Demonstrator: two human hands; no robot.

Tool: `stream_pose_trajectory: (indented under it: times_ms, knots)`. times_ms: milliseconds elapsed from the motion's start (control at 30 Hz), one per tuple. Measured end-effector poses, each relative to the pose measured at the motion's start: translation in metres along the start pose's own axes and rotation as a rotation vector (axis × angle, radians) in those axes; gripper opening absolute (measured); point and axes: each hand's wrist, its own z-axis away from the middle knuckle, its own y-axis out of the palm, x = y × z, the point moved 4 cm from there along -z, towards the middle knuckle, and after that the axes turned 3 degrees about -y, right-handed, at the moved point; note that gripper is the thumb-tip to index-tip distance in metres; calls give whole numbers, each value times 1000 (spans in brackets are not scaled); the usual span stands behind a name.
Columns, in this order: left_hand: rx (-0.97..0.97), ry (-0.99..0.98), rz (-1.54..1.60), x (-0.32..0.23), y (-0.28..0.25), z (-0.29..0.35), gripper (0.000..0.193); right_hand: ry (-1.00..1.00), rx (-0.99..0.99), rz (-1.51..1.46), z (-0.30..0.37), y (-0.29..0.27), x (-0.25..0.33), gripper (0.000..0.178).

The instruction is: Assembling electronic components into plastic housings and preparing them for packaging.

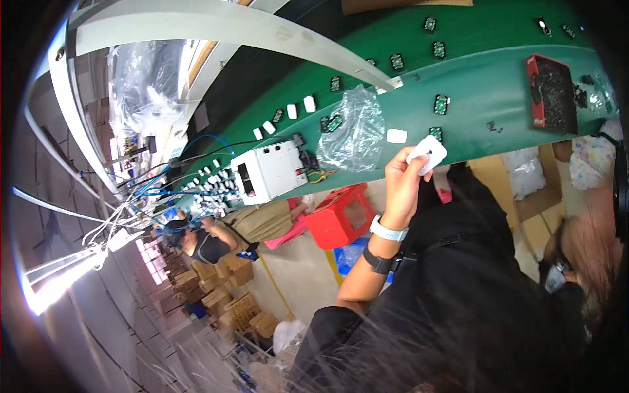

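My left hand is raised at the near edge of the green bench. Its thumb and fingers pinch a white rounded plastic cover with a small dark mark near its middle. Just behind the cover, a green circuit board in a black housing is partly hidden. A flat white square piece lies to the left of it. Farther back is another board in a black case. A crumpled clear plastic bag rests left of the white piece. I cannot see my right hand.
A red box of small dark parts stands at the right. Several boards lie along the green belt. Left are a white machine with cables and many white pieces. A red stool is below. Another person sits farther left.
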Motion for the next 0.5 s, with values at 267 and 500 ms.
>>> stream_pose_trajectory:
  times_ms: [267,500]
  knots:
    - [198,-51,-94,-5,30,6,18,8,863,-369,48,156,-102,64]
    - [108,69,-368,2,47,2,12,57,669,-212,46,145,-118,27]
